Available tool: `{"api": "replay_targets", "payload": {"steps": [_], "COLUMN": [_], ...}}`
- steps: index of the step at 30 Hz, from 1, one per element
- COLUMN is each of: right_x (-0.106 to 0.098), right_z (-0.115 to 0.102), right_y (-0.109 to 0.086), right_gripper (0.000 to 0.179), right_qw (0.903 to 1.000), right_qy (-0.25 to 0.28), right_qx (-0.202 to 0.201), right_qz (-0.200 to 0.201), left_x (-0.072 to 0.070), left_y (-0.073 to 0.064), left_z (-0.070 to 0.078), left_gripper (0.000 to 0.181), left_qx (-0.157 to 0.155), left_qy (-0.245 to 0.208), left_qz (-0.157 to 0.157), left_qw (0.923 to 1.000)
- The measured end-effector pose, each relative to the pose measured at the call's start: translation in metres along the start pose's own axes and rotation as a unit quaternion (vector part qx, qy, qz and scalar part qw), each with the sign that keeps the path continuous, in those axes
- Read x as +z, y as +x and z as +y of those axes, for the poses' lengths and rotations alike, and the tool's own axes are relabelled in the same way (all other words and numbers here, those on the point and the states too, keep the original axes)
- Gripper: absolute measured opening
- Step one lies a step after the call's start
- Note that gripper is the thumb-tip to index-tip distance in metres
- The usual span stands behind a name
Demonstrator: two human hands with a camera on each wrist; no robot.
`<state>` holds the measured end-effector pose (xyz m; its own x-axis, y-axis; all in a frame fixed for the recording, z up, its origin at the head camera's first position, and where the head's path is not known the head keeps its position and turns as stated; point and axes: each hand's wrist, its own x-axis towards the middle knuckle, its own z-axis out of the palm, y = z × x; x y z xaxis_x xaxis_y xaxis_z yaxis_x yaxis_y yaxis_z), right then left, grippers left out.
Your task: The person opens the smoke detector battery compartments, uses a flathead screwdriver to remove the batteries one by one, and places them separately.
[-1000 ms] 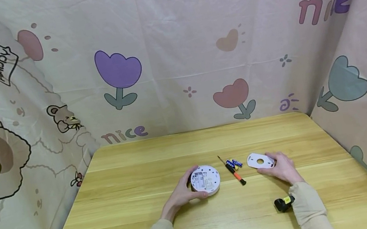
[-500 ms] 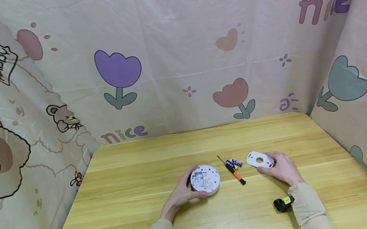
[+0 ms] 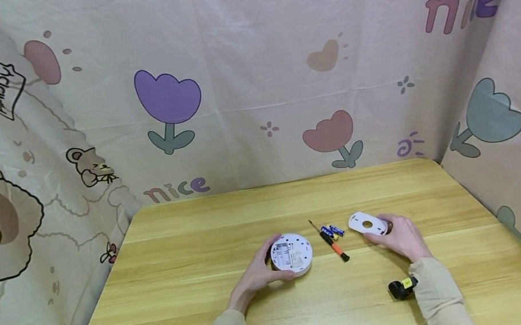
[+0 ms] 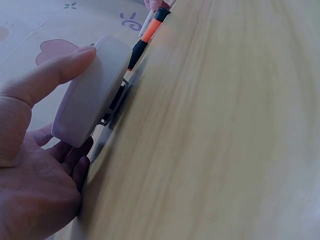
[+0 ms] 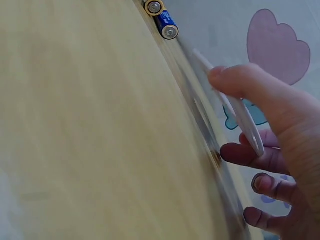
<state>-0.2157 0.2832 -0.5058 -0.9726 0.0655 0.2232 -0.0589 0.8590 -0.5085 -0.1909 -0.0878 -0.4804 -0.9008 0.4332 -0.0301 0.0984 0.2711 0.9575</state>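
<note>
My left hand [image 3: 258, 274] grips a round white smoke detector [image 3: 297, 256] by its left side, with thumb and fingers spread round the rim. Its labelled, slotted back faces up in the head view. In the left wrist view the smoke detector [image 4: 90, 95] stands edge-on, close over the table, with a small bracket poking out underneath. On the right, my right hand [image 3: 403, 237] pinches a white mounting plate [image 3: 357, 222] with a round central hole. Thumb and forefinger hold the plate [image 5: 246, 127] near its end in the right wrist view, while the other fingers stay loosely bent.
Between the hands lies a black and orange screwdriver [image 3: 337, 250], its tip pointing to the back. Several blue and gold batteries [image 3: 336, 230] lie right beside it. The wooden table [image 3: 191, 244] ends at a patterned cloth [image 3: 244, 72] behind.
In my right hand the mounting plate has tipped and shifted slightly toward the back. My left hand and the smoke detector have stayed in place.
</note>
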Motion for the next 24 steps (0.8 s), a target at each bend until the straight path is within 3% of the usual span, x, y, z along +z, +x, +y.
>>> {"api": "replay_targets", "payload": {"steps": [10,17,24], "right_x": [-0.001,0.002,0.009], "right_z": [-0.017,-0.037,-0.057], "right_y": [0.006,0.008,0.007], "right_gripper": [0.066,0.062,0.064], "right_qw": [0.9993,0.9974,0.9955], "right_qy": [0.02,0.052,0.048], "right_qx": [-0.032,-0.045,-0.077], "right_qz": [0.005,-0.023,-0.027], "left_x": [0.0,0.0,0.0], "left_y": [0.0,0.001,0.001], "left_z": [-0.001,-0.002,-0.002], "left_gripper": [0.097,0.097,0.097], "left_qx": [-0.004,0.007,0.007], "left_qy": [-0.003,0.0,0.003], "left_qz": [0.001,-0.002,-0.001], "left_qw": [1.0,1.0,1.0]}}
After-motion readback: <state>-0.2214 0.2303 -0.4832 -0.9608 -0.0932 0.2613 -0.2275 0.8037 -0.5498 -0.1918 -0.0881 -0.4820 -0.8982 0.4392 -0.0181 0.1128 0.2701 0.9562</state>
